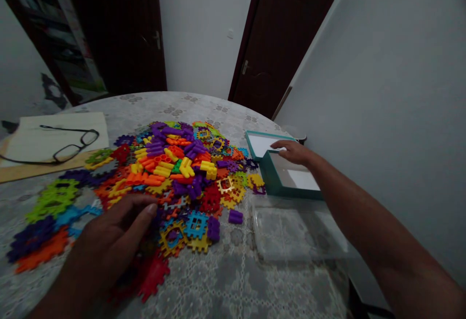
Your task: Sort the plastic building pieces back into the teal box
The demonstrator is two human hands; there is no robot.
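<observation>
A heap of colourful plastic interlocking pieces (174,168) covers the middle of a round table (233,280) with a lace-patterned cloth. My left hand (109,246) lies on the near left part of the heap, fingers stretched flat over red and orange pieces. My right hand (293,151) reaches out to a teal box (287,190) at the table's right edge, fingers resting on its rim. A teal lid (255,142) lies just behind the box. Whether the right hand grips the rim is unclear.
A clear plastic tray (294,231) sits in front of the teal box. Black glasses (69,150) rest on a pale notebook (54,134) at the far left. A grey wall stands close on the right; two dark doors lie beyond the table.
</observation>
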